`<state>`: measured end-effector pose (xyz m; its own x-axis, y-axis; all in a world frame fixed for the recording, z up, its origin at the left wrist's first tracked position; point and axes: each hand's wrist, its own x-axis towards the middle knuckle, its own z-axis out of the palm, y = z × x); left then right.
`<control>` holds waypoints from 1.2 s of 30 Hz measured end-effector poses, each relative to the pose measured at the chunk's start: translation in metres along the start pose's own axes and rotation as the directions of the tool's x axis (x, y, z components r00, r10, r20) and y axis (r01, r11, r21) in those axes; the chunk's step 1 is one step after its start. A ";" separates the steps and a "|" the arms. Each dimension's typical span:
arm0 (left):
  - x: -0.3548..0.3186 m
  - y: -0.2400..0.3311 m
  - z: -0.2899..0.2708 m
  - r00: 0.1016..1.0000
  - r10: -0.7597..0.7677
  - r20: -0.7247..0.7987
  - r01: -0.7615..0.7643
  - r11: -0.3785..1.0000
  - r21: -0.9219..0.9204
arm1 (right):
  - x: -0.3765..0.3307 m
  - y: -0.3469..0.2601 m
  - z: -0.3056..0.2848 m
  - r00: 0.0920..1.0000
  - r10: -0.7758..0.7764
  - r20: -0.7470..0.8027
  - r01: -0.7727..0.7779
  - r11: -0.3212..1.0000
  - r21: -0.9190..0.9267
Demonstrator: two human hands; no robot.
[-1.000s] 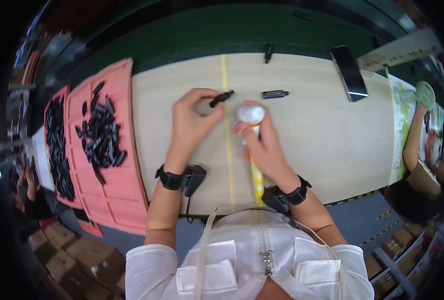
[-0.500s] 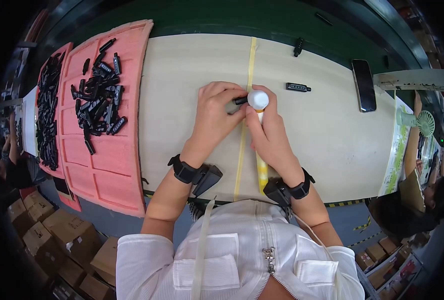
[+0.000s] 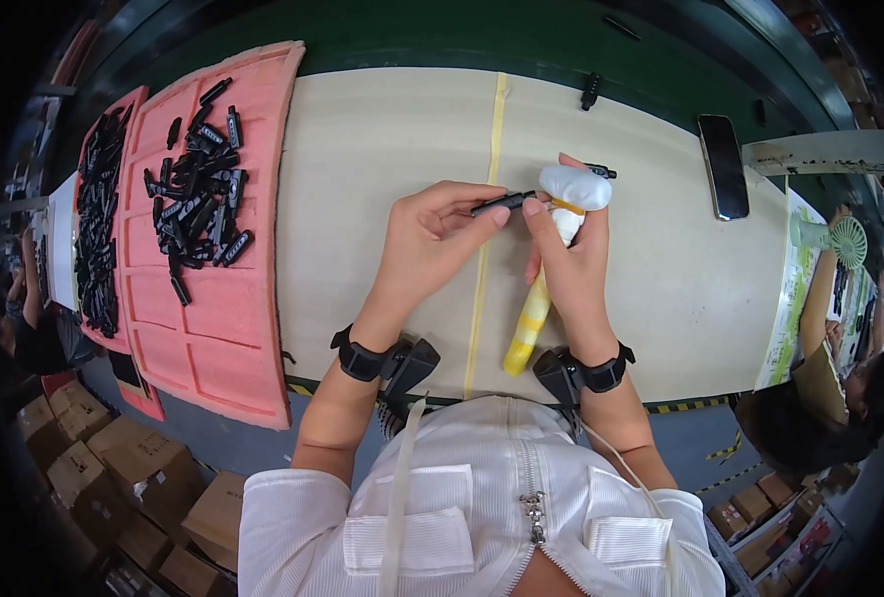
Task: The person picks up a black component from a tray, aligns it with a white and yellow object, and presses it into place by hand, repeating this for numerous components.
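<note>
My left hand (image 3: 424, 237) pinches a small, slim black part (image 3: 500, 205) between thumb and fingers, over the bench's middle line. The right end of that part meets my right thumb tip. My right hand (image 3: 583, 274) is wrapped round a yellow-and-white stick-handled tool (image 3: 528, 333), whose rounded head (image 3: 573, 186) looks wrapped in white. Its handle slants down toward my body. Another black part (image 3: 601, 171) lies just beyond the white head, which partly covers it.
To the left, a pink foam tray (image 3: 203, 370) bears a heap of similar black parts (image 3: 198, 189); a second pile (image 3: 101, 219) lies further left. A phone (image 3: 724, 167) and a small green fan (image 3: 846, 242) sit at the right. Cardboard boxes (image 3: 141, 460) stand below left.
The white head has tipped and shifted right, away from my left hand. The black part, mostly hidden before, now shows along its length between my hands.
</note>
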<state>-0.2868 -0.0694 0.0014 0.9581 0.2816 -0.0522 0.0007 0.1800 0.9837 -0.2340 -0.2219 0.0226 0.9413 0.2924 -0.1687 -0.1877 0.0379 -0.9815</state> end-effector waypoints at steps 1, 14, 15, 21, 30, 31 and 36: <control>-0.001 -0.001 -0.001 0.999 -0.033 -0.001 0.033 0.999 -0.033 | -0.001 0.000 0.000 1.000 0.001 0.000 -0.001 1.000 0.002; -0.011 0.006 0.004 0.999 0.019 0.032 -0.023 0.993 0.118 | -0.005 0.008 -0.002 0.997 -0.014 0.077 0.012 1.000 0.017; -0.014 0.009 0.003 0.999 0.029 0.037 -0.035 0.980 0.195 | -0.006 0.009 -0.002 0.996 -0.002 0.086 0.001 1.000 0.011; -0.019 0.016 -0.045 0.953 0.082 -0.290 0.002 0.961 0.278 | -0.008 0.007 0.003 0.985 0.078 0.154 -0.076 0.997 -0.017; 0.015 0.036 -0.117 0.640 0.004 -0.768 -0.273 0.936 -0.223 | -0.006 0.009 0.000 0.983 0.094 0.157 -0.092 0.996 -0.018; 0.026 0.034 -0.104 0.760 0.037 -0.649 -0.137 0.985 -0.104 | -0.006 0.009 -0.001 0.982 0.105 0.160 -0.104 0.994 -0.010; 0.102 0.013 -0.021 0.968 0.235 0.084 -0.249 0.899 0.360 | -0.007 0.011 0.001 0.986 0.094 0.139 -0.100 0.994 0.038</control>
<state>-0.1956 -0.0184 0.0051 0.9520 0.2362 0.1948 -0.1349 -0.2474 0.9595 -0.2430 -0.2230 0.0135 0.8712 0.4250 -0.2460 -0.2916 0.0447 -0.9555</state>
